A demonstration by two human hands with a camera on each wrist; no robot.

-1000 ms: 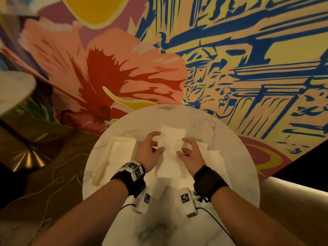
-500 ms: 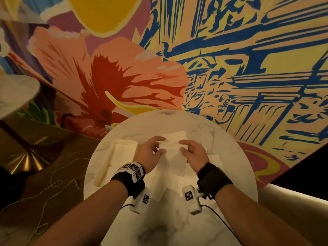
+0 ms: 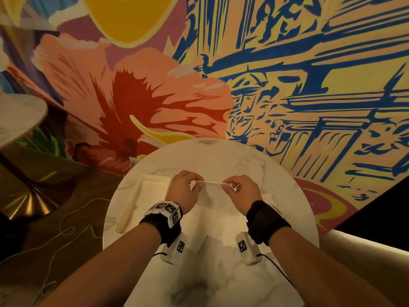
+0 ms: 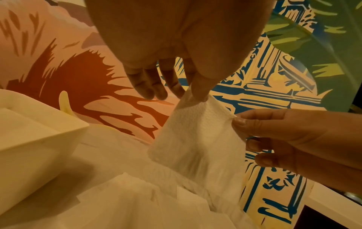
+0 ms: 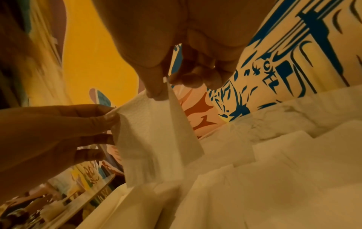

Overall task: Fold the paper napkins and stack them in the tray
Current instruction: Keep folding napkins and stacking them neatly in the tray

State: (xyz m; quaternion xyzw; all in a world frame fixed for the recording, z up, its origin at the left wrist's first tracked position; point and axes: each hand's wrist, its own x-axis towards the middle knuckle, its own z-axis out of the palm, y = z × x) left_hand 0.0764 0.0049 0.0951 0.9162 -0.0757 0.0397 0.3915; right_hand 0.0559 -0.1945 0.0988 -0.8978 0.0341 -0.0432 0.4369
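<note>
Pinching one paper napkin (image 3: 213,183) by its top corners with left hand (image 3: 184,191) and right hand (image 3: 242,191), hanging just beside one cream tray (image 3: 141,196), over loose napkins (image 3: 199,222) on marble table (image 3: 221,156).

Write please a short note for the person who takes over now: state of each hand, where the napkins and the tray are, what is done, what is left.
Left hand: pinches one top corner of the napkin.
Right hand: pinches the other top corner. The napkin hangs between them above the marble table.
Tray: on the table, left of the hands, with folded napkins already in it.
Loose napkins: spread on the table under and right of the hands.
Done: some napkins are in the tray.
Left: finish the fold of the held napkin, place it in the tray, then fold and stack the loose ones.
</note>
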